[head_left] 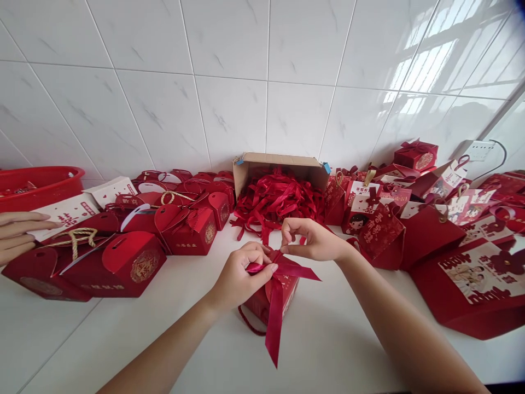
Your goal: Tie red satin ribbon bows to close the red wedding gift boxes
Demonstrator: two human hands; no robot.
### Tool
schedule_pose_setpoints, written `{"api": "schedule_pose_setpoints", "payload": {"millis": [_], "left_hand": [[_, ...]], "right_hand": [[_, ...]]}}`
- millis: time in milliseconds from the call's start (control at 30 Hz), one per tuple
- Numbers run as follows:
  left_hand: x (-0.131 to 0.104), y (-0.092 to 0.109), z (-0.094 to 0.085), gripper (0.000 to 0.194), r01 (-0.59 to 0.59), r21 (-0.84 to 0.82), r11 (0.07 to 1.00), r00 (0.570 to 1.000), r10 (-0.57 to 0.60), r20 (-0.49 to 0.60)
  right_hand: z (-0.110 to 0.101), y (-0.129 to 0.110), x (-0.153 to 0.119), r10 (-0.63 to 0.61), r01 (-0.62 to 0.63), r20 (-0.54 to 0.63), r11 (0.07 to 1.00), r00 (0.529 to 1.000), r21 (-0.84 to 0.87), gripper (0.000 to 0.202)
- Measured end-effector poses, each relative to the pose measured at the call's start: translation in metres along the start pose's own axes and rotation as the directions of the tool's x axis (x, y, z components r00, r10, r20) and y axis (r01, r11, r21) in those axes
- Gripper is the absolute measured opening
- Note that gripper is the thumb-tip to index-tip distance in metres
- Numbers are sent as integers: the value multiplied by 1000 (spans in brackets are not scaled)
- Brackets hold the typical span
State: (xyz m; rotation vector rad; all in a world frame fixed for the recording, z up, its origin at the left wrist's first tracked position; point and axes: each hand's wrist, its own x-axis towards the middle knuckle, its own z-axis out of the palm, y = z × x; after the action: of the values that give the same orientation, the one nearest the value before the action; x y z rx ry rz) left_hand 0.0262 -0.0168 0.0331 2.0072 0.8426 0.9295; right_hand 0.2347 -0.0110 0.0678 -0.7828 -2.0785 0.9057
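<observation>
A small red box [262, 301] stands on the white table in front of me, with a dark red cord at its left side. Across its top lies a crimson ribbon [275, 317], one tail hanging down the front and another pointing right. My left hand [241, 273] pinches a ribbon loop between thumb and fingers at the top left of the box. Just above the box's top, my right hand [311, 239] has thumb and index finger pressed together at the ribbon's knot; what lies between those fingertips is too small to make out.
Behind the box, an open cardboard box [283, 160] holds a heap of crimson ribbons [283, 197]. Red gift boxes [123, 268] crowd the left, near another person's hand [20, 232] and a red basin [41, 178]. More gift boxes [435, 241] fill the right.
</observation>
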Motion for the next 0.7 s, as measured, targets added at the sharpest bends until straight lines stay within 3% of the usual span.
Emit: {"api": "schedule_pose_setpoints", "payload": {"millis": [400,567,700], "left_hand": [[-2,-3,2,40,-15,-34,999,999,14,-40],[-3,-7,2,42,-49,-25,998,999,48,-23],[-3,-7,2,44,-55,-33,998,998,54,-23]], "right_hand": [[2,0,0,4,-4,3,1000,1000,18,18],[1,-5,-1,49,-60,120,994,992,88,15],[0,-5,-2,115,-122,158,992,981,37,21]]}}
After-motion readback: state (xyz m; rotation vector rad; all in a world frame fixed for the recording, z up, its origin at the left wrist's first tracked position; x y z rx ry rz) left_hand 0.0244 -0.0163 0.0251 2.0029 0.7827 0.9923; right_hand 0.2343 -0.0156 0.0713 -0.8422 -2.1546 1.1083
